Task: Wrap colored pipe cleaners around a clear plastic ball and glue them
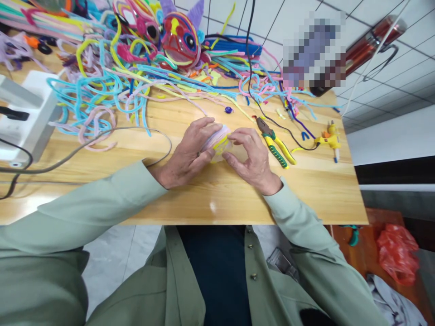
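Observation:
Between my two hands is a rounded clear piece (220, 144) wrapped partly with lilac and yellow strands. My left hand (190, 156) curls round its left side, with the thumb at the lower edge. At its right side my right hand (250, 158) has thumb and fingers bent against the piece, fingertips near the yellow strand. A small dark blue item (229, 109) lies just beyond the hands. To the right rest pliers (276, 144) with green and yellow handles. The underside of the piece is hidden.
Tangled blue pipe cleaners (98, 93) spread over the back left. A decorated round mask-like object (181, 40) stands behind them. A yellow glue gun (329, 140) lies at the right, its black cable crossing behind the pliers. A white power strip (32, 113) is at the left.

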`<state>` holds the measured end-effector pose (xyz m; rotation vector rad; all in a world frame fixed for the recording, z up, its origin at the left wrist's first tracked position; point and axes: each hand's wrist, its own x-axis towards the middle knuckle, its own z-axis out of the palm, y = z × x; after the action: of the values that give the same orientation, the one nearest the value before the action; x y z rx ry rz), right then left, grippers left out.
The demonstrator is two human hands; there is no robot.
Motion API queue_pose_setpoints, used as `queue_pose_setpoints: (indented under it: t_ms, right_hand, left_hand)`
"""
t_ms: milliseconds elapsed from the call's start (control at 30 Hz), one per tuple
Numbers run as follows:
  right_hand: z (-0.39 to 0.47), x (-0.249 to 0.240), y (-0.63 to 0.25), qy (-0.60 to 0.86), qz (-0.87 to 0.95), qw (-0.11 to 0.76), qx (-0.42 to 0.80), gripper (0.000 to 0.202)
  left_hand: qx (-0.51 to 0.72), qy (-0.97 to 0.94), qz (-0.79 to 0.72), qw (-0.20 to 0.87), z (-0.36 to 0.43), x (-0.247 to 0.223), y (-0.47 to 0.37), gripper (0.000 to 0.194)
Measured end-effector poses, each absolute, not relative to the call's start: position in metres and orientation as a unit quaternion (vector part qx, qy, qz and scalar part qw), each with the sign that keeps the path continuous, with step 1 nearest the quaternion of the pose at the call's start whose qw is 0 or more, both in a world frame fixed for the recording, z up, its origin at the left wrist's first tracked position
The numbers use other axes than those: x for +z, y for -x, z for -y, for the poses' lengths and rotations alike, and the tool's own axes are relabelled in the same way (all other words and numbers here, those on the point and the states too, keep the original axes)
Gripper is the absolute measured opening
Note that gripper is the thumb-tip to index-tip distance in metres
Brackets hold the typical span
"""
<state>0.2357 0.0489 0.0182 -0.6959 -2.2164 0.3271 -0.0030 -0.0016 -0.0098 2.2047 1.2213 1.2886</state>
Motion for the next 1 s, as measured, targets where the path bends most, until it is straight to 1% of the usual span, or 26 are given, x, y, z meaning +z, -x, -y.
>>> queue_pose_setpoints:
  t_ms: [100,333,567,700,800,900,1000]
  right_hand:
    - [-0.049,0.018,-0.235,0.286,0.868,0.381,0.139,0.034]
    - [-0.049,0.015,-0.234,0.253,0.852,0.427,0.167,0.032]
    - [-0.049,0.013,-0.233,0.275,0.846,0.411,0.196,0.033]
    - [-0.048,0.009,-0.229,0.296,0.820,0.425,0.243,0.040]
    - [-0.047,0.009,-0.229,0.306,0.815,0.414,0.265,0.044]
    - [-0.047,0.011,-0.229,0.301,0.822,0.401,0.271,0.043]
    - [-0.047,0.013,-0.230,0.286,0.827,0.400,0.273,0.040]
  left_hand:
    - [0.448,-0.766,-0.432,0.160,0.001,-0.011,0.003,0.053]
    - [0.448,-0.776,-0.419,0.148,0.002,-0.009,0.004,0.054]
    - [0.446,-0.786,-0.402,0.144,0.001,-0.003,0.006,0.051]
    - [0.443,-0.790,-0.406,0.119,-0.001,0.000,0.007,0.049]
    - [0.443,-0.789,-0.411,0.111,0.000,0.000,0.008,0.048]
    - [0.438,-0.792,-0.411,0.112,0.000,0.000,0.009,0.048]
    - [0.441,-0.797,-0.388,0.138,0.000,0.002,0.009,0.048]
